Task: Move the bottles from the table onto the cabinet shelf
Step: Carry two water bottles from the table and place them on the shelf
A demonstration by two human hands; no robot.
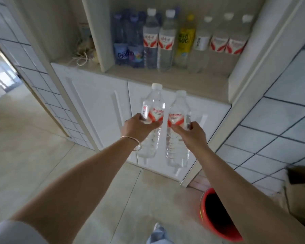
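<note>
**Two bottles held before the shelf**

Nearest us were our bare forearms, reaching out over the tiled floor. Our left hand was wrapped around one clear water bottle, and our right hand gripped a second bottle just beside it, both upright in front of the white cabinet doors. Above them, the cabinet shelf carried a row of standing bottles. A red bucket stood on the floor at our right.
</note>
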